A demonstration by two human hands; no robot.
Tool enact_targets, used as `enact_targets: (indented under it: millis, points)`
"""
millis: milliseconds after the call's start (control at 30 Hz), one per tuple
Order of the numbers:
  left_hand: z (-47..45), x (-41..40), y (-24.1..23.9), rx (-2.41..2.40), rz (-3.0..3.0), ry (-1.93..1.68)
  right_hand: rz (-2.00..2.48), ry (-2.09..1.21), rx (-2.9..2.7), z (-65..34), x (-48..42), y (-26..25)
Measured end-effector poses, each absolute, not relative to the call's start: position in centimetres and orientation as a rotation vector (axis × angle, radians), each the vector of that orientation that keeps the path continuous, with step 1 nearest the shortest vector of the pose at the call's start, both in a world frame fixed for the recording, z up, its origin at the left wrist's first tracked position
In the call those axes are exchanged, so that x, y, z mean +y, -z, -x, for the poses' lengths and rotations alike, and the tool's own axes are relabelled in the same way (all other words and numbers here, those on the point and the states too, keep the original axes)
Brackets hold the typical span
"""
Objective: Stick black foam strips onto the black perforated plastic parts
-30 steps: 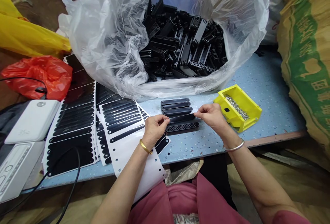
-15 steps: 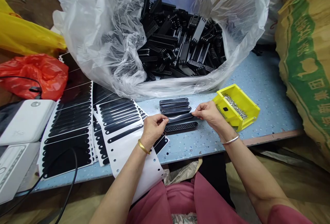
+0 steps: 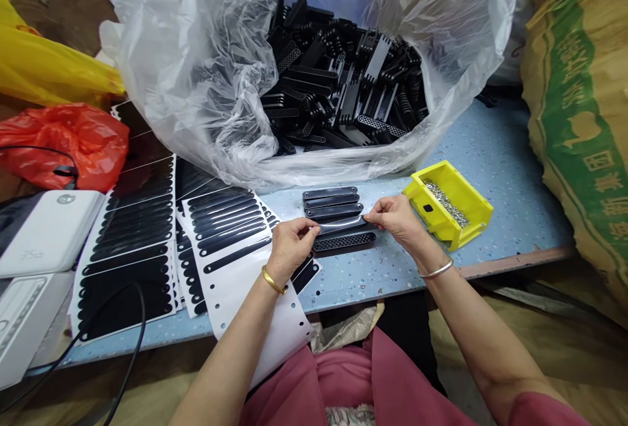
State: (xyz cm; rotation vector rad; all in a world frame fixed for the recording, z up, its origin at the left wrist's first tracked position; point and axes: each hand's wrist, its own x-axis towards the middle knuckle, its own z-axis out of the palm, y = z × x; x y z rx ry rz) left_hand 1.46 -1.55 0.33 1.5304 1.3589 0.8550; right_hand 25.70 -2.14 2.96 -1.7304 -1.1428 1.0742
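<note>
Between my two hands a glossy black adhesive strip (image 3: pixel 341 224) is stretched out sideways, just over or on a black bar in the row on the table. My left hand (image 3: pixel 290 245) pinches its left end, and my right hand (image 3: pixel 395 216) pinches the right end. Behind the strip lie several black bars (image 3: pixel 331 198) side by side. Nearer to me is a bar with a mesh-patterned face (image 3: pixel 344 241). Under my left wrist spreads a white backing sheet (image 3: pixel 250 295) with black strips on its upper part. Whether the strip touches the bar beneath, I cannot tell.
A clear plastic bag (image 3: pixel 206 105) full of black plastic parts (image 3: pixel 343 86) stands at the back. Right of my hand is a yellow bin (image 3: pixel 478 216) of small metal pieces. More strip sheets (image 3: pixel 130 249), a white power bank (image 3: pixel 49 233) and a red bag (image 3: pixel 69 144) lie left.
The strip's glare has shifted and it looks slightly lower against the bar. Both hands keep their pinch and have hardly moved.
</note>
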Motion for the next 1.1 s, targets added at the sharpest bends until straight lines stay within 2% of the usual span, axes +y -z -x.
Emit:
enact_targets:
  millis: [700,933,1100]
  points:
    - [-1.3,-1.4,0.1,1.349,-1.563,-0.855,1.749,-1.091,-1.099,-25.4,-2.6,-2.8]
    - [-1.3,-1.4,-0.2,1.352,-1.554,-0.857,1.81,-0.926,-1.121,-25.8,-2.5,-2.4]
    - [-1.2,-1.4,-0.1,1.344,-1.575,-0.858,1.798,-0.995,-1.254,-25.6,-2.8,-1.8]
